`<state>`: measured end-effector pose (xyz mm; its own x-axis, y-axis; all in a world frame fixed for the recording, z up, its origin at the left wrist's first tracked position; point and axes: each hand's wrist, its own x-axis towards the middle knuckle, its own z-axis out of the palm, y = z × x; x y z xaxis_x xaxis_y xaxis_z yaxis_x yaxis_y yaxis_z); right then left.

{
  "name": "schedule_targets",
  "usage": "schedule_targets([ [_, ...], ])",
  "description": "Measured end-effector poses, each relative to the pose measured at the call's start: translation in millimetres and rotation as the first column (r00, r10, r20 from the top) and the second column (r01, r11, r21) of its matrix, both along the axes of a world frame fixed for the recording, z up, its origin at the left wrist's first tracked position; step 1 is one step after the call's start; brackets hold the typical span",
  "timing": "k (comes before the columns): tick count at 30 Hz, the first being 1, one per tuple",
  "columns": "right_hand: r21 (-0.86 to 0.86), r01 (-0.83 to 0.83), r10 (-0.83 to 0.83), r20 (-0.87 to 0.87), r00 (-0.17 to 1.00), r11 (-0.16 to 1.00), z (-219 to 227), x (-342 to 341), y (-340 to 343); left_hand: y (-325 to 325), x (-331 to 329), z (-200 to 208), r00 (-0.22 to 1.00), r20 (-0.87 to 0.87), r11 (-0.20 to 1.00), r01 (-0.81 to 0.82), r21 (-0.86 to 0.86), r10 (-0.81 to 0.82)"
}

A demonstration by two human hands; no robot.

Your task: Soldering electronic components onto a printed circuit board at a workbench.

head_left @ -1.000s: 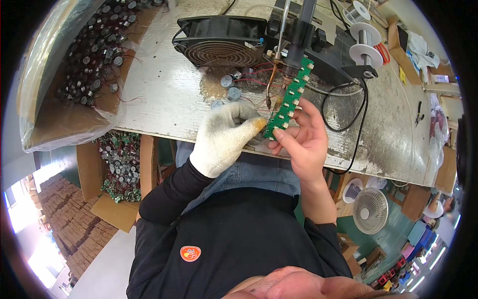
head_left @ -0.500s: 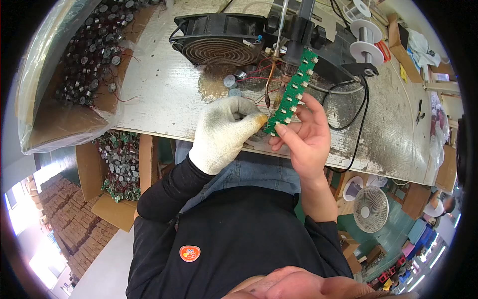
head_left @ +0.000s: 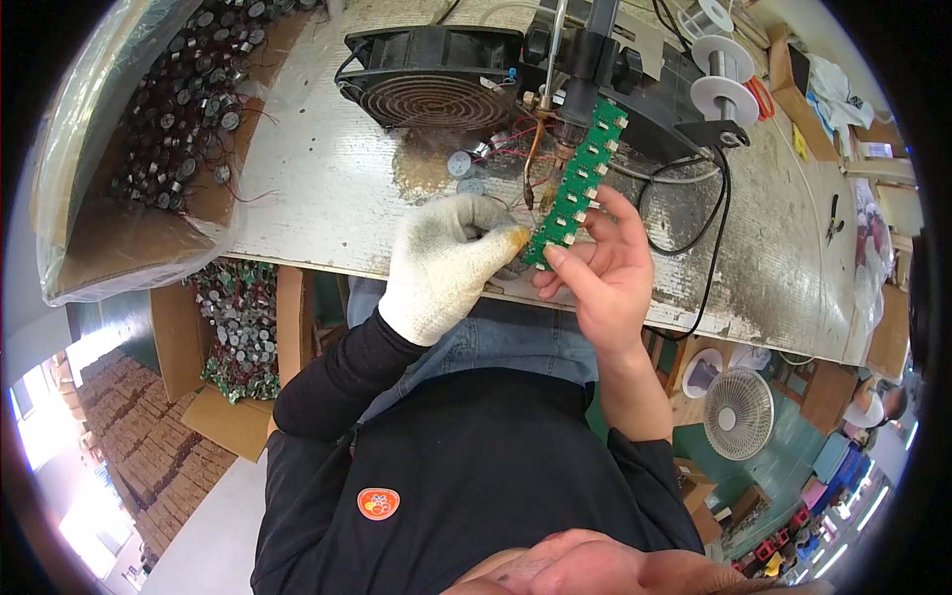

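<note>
A long strip of green circuit boards (head_left: 578, 190) with small metal connectors slants away from me, held at its near end by the thumb and fingers of my right hand (head_left: 607, 270). My left hand (head_left: 446, 258), in a white glove with a stained fingertip, is closed in a pinch at the strip's near left edge. Whatever sits in that pinch is too small to make out. Just beyond the fingertips, the tip of a soldering iron (head_left: 530, 188) points down close beside the strip. Small round motors (head_left: 460, 164) with thin red wires lie past the gloved hand.
A black cooling fan (head_left: 433, 84) stands behind the motors. At far left, a plastic-lined box (head_left: 213, 213) holds many wired motors; below it, a carton (head_left: 291, 317) holds more parts. Solder wire spools (head_left: 724, 74) and a black cable (head_left: 722, 238) are at right, with pliers (head_left: 834, 218) farther over.
The circuit board strip and my right hand have shifted slightly left. My left hand keeps its pinch in nearly the same spot.
</note>
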<state>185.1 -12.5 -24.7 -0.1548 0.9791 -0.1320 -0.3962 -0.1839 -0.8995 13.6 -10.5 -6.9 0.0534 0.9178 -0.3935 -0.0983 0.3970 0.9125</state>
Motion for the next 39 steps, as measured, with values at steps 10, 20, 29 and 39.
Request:
schedule_targets([
  [10,-0.015,-0.025,0.025,-0.005,1.0,1.0,-2,1,-3,-1,0,1,0.991,-0.135,0.997,0.026,0.072,-0.016],
  [20,-0.018,-0.025,0.025,-0.004,1.0,1.0,1,0,-2,2,1,4,0.996,-0.089,0.999,0.025,0.025,-0.022],
  [29,0.007,-0.032,0.032,-0.006,0.999,0.999,4,1,-1,2,2,8,1.0,-0.02,1.0,0.0,0.012,0.0],
  [39,-0.035,0.004,-0.003,0.018,1.0,0.999,-2,1,-4,0,-2,-2,0.999,-0.035,0.999,0.033,-0.01,-0.033],
])
